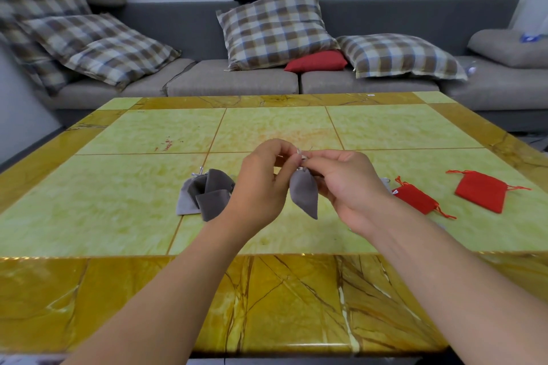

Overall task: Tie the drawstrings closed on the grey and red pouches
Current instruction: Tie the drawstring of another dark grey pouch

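Grey velvety cloth forms the small pouch (304, 193) that hangs, pointed at the bottom, between both hands above the glossy marble-patterned table (267, 127). The left hand (261, 184) and the right hand (344, 184) pinch its thin pale drawstrings (301, 154) with curled fingers. A soft heap of grey pouches (206, 194) lies left; two flat red pouches (480, 191) lie right.

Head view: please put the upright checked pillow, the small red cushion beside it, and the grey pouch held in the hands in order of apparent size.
1. Checked pillow, clearly largest.
2. Red cushion and held grey pouch look alike in area; the pouch is much nearer the camera, so I leave them unranked.
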